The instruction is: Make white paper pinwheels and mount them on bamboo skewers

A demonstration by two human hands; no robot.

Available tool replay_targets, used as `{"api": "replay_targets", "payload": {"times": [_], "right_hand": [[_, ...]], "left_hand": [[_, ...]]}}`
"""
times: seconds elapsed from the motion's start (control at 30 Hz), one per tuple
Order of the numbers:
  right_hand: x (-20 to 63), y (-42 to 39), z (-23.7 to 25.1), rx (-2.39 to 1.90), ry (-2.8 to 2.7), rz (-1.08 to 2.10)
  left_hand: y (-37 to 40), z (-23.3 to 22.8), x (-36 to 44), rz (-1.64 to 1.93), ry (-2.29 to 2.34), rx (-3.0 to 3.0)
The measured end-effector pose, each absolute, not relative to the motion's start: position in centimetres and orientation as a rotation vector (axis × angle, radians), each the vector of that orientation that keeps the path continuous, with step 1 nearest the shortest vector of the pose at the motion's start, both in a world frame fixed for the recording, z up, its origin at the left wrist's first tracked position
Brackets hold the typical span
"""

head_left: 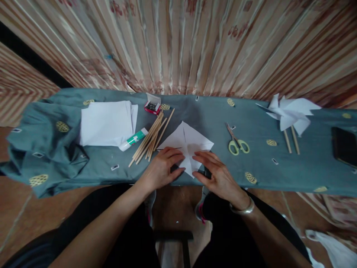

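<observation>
Paper (186, 143): thin, light, limp, creases and tears readily. Left hand (161, 169), right hand (216, 173): grip open, flat, pressing near corner onto surface (212, 111). Best hold: edges, corner tips.

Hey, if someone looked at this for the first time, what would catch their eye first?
Probably the white paper square at the middle of the teal-covered table, cut in from its corners, with the left hand and right hand pressing flat on its near edge. Next, the finished paper pinwheels far right, and the green-handled scissors between.
</observation>
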State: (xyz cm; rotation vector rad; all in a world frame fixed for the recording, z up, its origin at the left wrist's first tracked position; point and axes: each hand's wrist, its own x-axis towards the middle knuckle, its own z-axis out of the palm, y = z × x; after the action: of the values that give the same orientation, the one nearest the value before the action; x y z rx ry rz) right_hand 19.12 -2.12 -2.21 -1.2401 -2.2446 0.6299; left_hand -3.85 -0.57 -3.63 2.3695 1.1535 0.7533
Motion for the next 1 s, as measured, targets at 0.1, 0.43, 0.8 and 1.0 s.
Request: {"api": "replay_targets", "payload": {"times": [0.1,0.43,0.8,1.0], "right_hand": [[19.1,-1.9,-2.0,-1.246,-2.234,0.664],[19.3,-1.6,-1.9,-1.262,-2.228,0.713],[17.2,-1.8,-2.5,-1.469,-1.868,0.796],[16.1,-1.7,-2.8,-1.437,-1.847,0.736]], "left_hand": [[-0.8,-3.6,-4.2,0.718,1.157,2.459],[-1.2,-4.2,-3.5,0.77,1.053,2.669],[-0.4,-3.5,-2.4,0.848,1.312,2.307],[-0.1,-3.5,-2.1,0.827,1.396,2.252]]}}
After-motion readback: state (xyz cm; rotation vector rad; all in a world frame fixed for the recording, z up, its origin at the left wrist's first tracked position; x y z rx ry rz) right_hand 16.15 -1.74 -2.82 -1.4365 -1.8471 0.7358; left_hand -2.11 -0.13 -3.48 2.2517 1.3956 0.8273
